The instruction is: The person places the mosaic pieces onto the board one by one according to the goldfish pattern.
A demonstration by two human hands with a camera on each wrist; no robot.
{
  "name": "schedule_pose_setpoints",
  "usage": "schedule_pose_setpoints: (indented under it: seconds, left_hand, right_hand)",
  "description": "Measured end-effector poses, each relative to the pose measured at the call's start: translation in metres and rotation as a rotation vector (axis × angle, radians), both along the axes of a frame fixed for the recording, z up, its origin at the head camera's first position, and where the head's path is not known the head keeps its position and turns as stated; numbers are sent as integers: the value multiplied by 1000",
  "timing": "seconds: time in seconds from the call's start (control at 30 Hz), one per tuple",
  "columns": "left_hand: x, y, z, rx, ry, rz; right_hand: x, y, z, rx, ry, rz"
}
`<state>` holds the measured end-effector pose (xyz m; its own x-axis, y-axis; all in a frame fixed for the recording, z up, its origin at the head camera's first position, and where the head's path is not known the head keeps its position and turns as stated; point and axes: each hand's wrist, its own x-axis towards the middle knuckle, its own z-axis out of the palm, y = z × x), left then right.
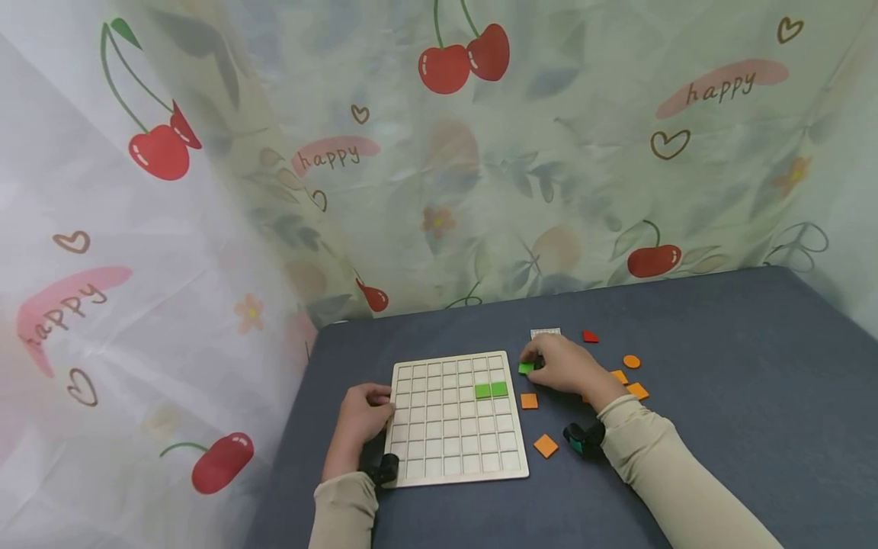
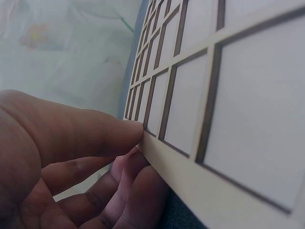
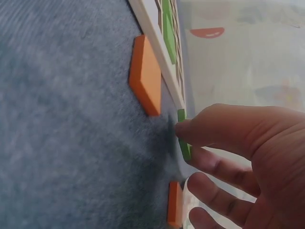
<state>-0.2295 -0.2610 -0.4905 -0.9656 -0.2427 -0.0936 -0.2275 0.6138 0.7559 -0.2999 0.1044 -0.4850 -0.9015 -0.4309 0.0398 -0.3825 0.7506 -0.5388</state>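
A pale wooden grid board [image 1: 453, 435] lies on the table, with two green square tiles [image 1: 491, 390] side by side in its cells near the right edge. At the board's left edge is my left hand [image 1: 362, 415]. In the left wrist view, its thumb [image 2: 109, 131] presses the rim from above, and the fingers curl against the side below. Beyond the board's right edge, my right hand [image 1: 565, 364] pinches a green tile [image 1: 526, 367] between thumb and finger. The right wrist view shows this green tile [image 3: 184, 138] on edge in the pinch.
Right of the board lie an orange square tile [image 1: 529, 401] and another orange tile [image 1: 546, 446], turned cornerwise. Several orange pieces [image 1: 637, 391] sit beside the right wrist, with an orange disc [image 1: 632, 361] and a red piece [image 1: 590, 336] farther back. A white patterned piece [image 1: 545, 332] lies behind the right hand.
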Motion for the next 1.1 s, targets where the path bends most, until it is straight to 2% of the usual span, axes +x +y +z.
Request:
schedule_pose_setpoints:
  seconds: [0.3,0.7,1.1]
  left_hand:
    - [-1,-2,-1,-4,-1,9]
    - [-1,-2,-3,15,-2,11]
    - [-2,-1,-1,14,-4,3]
  right_hand:
    - [3,-18,5,-69,47,42]
    - [9,-56,7,-104,-12,124]
    - [7,-66,3,-79,-40,131]
